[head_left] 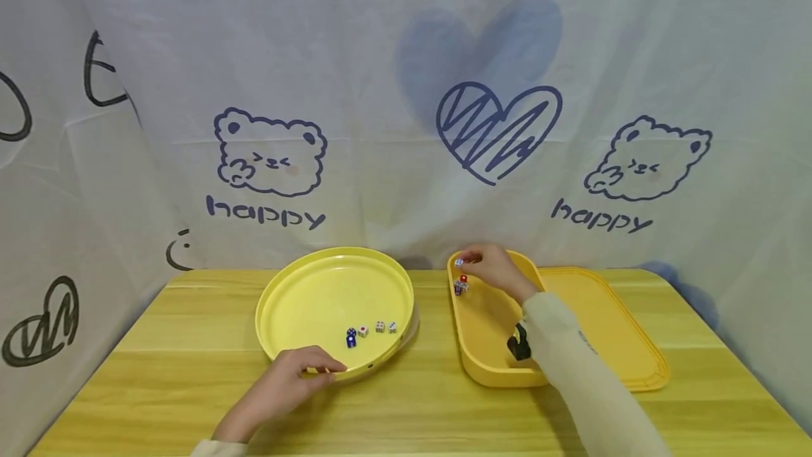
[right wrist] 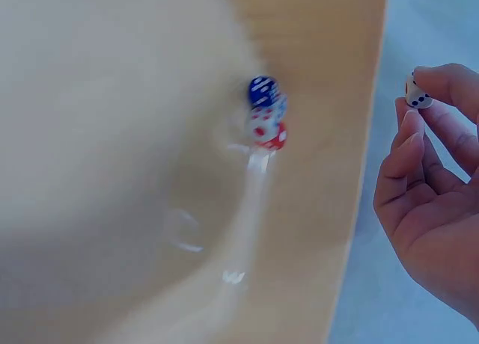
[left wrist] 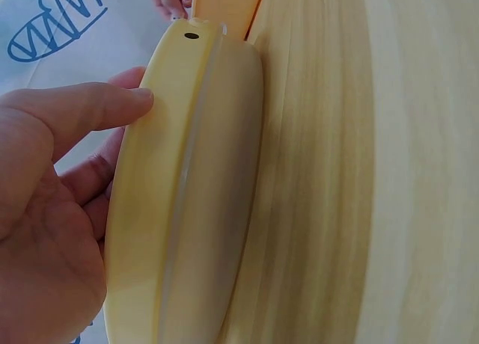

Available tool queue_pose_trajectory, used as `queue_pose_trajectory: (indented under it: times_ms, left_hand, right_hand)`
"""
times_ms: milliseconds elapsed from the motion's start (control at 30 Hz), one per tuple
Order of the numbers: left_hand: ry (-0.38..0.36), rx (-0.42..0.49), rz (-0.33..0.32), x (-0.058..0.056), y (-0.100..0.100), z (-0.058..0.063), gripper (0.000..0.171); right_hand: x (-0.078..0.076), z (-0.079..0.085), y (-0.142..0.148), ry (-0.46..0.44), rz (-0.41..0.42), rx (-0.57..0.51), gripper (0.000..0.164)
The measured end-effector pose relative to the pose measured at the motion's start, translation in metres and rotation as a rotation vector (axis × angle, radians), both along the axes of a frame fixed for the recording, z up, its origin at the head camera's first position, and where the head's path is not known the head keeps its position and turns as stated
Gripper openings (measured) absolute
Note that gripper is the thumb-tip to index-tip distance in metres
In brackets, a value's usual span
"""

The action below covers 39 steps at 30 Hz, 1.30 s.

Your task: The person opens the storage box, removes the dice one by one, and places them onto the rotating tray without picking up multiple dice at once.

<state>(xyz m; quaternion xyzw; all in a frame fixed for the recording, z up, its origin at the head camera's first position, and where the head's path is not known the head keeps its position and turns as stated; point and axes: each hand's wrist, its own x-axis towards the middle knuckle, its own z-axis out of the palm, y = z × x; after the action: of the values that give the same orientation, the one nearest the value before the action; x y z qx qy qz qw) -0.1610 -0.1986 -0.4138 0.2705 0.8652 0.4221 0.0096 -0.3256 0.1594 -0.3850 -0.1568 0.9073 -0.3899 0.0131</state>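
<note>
My right hand (head_left: pixel 495 270) pinches a white die (right wrist: pixel 418 96) between thumb and fingertips, above the left far corner of the deep yellow-orange bin (head_left: pixel 466 358). Just below it, a small cluster of dice lies in that corner, with a blue die (right wrist: pixel 263 91), a white die with red pips (right wrist: pixel 262 124) and a red die (right wrist: pixel 278 138). My left hand (head_left: pixel 298 379) grips the near rim of the round yellow tray (head_left: pixel 317 277), thumb on the outer wall and fingers over the edge. Inside the tray are blue dice (head_left: pixel 352 338), a red-pipped white die (head_left: pixel 363 331) and other white dice (head_left: pixel 385 327).
A flat yellow-orange lid or tray (head_left: pixel 624 344) lies right of the bin, partly behind the right sleeve (head_left: pixel 577 358). Everything stands on a wood-grain table (head_left: pixel 406 415). A printed white cloth (head_left: pixel 368 90) hangs behind the table.
</note>
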Motion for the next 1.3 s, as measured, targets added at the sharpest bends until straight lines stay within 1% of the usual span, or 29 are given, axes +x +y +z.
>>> queue_pose_trajectory:
  times_ms: [133,333,533,667,767,933,1100,1300]
  left_hand:
    - [0.004,-0.005,0.009,0.0,0.0,0.001,0.015]
    - [0.014,0.002,0.004,-0.001,0.0,0.002,0.015]
    - [0.025,0.0,0.003,-0.001,0.0,0.001,0.016]
    - [0.026,-0.017,0.014,0.0,0.0,-0.001,0.016]
    - [0.03,-0.025,0.013,0.0,0.0,-0.002,0.017]
    - [0.022,-0.02,0.014,0.0,0.0,-0.002,0.017]
    - [0.021,-0.019,0.014,-0.001,0.0,-0.001,0.017]
    - [0.022,-0.012,0.015,-0.001,0.0,0.001,0.016]
  right_hand:
    - [0.008,0.011,-0.005,-0.013,0.025,0.005,0.019]
    - [0.02,0.028,-0.012,-0.019,0.07,0.024,0.021]
    - [0.042,0.049,-0.025,-0.01,0.108,0.017,0.021]
    - [0.056,0.058,-0.035,0.016,0.132,0.004,0.019]
    - [0.066,0.061,-0.043,0.04,0.145,0.004,0.017]
    - [0.08,0.059,-0.054,0.075,0.156,0.033,0.016]
    - [0.092,0.057,-0.066,0.043,0.156,-0.003,0.016]
    - [0.102,0.05,-0.079,0.027,0.122,-0.065,0.015]
